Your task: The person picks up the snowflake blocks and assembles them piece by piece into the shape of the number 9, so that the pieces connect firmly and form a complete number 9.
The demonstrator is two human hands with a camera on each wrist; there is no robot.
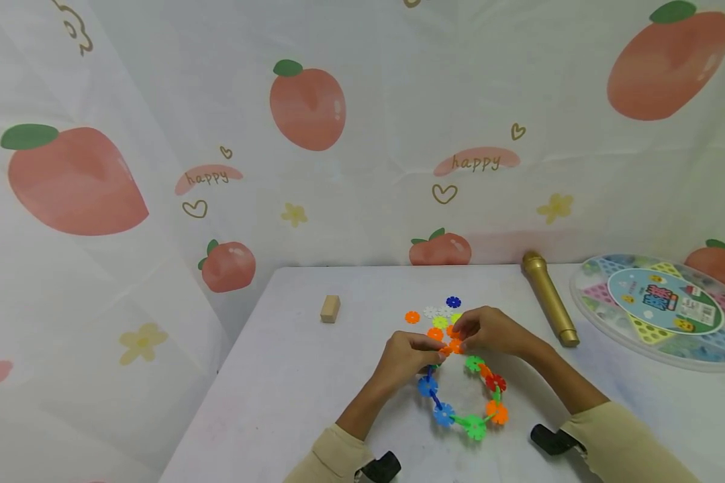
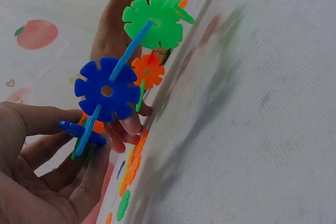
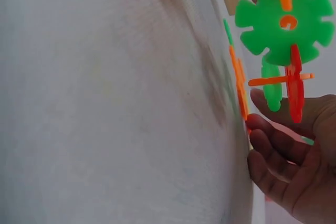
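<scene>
A curved chain of interlocking snowflake discs [image 1: 475, 427] in blue, green, orange and red hangs below my hands. My left hand [image 1: 406, 360] pinches its left end; in the left wrist view, thumb and fingers hold a blue disc [image 2: 83, 132] joined to a light blue one, with a larger dark blue disc [image 2: 107, 89] just above. My right hand [image 1: 497, 330] is low at the tabletop, its fingertips right at loose orange discs [image 3: 239, 85]. In the right wrist view, a gap shows between thumb and index finger, and the chain's green disc [image 3: 286, 19] is above them.
More loose discs, including a dark blue one [image 1: 453, 302] and an orange one [image 1: 412, 317], lie beyond my hands. A wooden block [image 1: 329, 309] is at the back left. A gold microphone-shaped object [image 1: 550, 298] and a round lidded case [image 1: 664, 302] are on the right.
</scene>
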